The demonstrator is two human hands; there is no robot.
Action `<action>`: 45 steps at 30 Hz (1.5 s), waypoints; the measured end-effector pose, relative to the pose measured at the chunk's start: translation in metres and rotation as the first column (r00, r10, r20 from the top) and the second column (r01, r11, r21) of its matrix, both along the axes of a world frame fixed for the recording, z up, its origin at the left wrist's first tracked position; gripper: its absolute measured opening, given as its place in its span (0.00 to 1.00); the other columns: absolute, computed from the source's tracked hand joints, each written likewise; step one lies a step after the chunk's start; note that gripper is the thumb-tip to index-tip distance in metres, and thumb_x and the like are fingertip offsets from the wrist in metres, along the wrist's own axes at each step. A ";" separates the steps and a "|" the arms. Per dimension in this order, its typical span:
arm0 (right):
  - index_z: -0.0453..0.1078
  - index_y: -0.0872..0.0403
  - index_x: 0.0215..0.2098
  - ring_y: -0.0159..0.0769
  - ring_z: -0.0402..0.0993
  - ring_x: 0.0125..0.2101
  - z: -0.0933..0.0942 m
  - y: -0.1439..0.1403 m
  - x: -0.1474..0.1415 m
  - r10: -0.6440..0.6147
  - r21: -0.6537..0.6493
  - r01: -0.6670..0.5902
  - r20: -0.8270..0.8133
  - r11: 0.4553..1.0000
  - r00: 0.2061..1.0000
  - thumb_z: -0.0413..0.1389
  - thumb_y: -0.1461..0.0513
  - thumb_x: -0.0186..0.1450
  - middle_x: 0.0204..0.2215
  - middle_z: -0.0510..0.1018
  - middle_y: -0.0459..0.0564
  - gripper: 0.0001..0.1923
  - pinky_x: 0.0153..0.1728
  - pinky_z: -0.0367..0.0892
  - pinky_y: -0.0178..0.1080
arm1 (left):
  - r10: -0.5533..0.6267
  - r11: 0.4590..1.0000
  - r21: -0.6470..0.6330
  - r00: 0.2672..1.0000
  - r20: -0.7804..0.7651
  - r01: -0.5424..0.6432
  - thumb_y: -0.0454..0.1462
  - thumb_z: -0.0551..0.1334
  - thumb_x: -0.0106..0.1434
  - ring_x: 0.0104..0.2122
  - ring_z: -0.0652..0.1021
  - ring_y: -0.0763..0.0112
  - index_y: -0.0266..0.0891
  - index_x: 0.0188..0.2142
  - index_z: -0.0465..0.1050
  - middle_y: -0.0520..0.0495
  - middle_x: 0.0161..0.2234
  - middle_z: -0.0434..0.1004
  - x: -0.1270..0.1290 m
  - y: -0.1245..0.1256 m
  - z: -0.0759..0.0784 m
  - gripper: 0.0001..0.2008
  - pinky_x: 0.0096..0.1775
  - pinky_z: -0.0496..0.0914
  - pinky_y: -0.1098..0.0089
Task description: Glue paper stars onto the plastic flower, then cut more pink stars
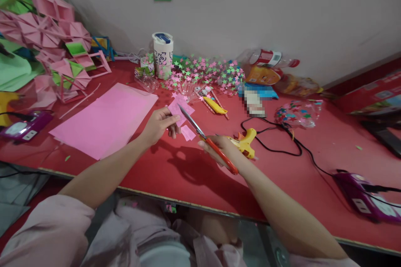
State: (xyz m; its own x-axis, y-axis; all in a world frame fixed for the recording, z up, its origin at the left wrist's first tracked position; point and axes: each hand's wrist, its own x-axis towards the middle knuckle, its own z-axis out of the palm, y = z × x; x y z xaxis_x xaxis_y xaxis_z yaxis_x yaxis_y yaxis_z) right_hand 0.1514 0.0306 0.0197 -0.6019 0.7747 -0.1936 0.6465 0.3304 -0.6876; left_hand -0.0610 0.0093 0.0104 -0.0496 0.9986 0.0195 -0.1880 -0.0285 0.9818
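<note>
Between the thumb and fingers of my left hand (161, 124) is a small piece of pink paper (176, 107), held above the red table. My right hand (221, 147) grips a pair of scissors (196, 126) with red handles. Their metal blades reach up and left across the pink piece; whether they are parted is hard to see. Just below lies a smaller pink scrap (188, 133) on the table. Beyond my right hand rests a yellow glue gun (247, 144), partly covered by the hand.
Large pink sheets (103, 121) lie at left, near folded paper models (59, 37). Behind my hands are a white tumbler (163, 56), bags of paper stars (203, 73) and a yellow pen-like item (214, 105). Bottles (271, 58), a black cord (282, 152) and a purple device (365, 196) occupy the right.
</note>
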 end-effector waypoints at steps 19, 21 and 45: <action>0.55 0.52 0.19 0.27 0.55 0.16 0.003 -0.007 -0.001 -0.024 0.037 0.024 -0.009 0.999 1.000 0.47 0.40 0.60 0.13 0.57 0.40 0.27 0.21 0.51 0.33 | -0.091 0.996 0.011 0.993 -0.071 0.092 0.45 0.66 0.50 0.10 0.69 0.78 0.36 0.26 0.67 0.54 0.14 0.72 -0.002 -0.001 -0.002 0.15 0.14 0.63 0.77; 0.55 0.52 0.19 0.27 0.55 0.17 0.003 -0.007 -0.001 -0.030 0.057 0.029 0.009 0.998 1.000 0.47 0.40 0.60 0.13 0.58 0.40 0.27 0.21 0.52 0.33 | -0.122 0.993 -0.007 0.990 -0.069 0.122 0.44 0.67 0.49 0.10 0.69 0.78 0.35 0.26 0.67 0.54 0.13 0.71 -0.001 0.000 -0.003 0.15 0.14 0.63 0.77; 0.65 0.53 0.26 0.27 0.58 0.11 0.004 -0.008 -0.010 -0.269 -0.155 0.233 -0.283 0.960 0.921 0.56 0.52 0.54 0.10 0.61 0.37 0.13 0.15 0.53 0.31 | -0.620 0.778 -0.345 0.730 -0.287 0.525 0.33 0.56 0.51 0.11 0.67 0.79 0.37 0.23 0.64 0.54 0.14 0.70 0.014 -0.009 -0.013 0.02 0.16 0.58 0.78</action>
State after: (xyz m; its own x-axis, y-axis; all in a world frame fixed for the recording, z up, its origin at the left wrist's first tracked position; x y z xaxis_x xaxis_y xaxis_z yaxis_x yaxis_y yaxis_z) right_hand 0.1417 0.0223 0.0235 -0.4343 0.8909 -0.1330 0.4570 0.0907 -0.8848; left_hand -0.0471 0.0004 -0.0026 0.4963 0.8101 -0.3123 0.2768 0.1934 0.9413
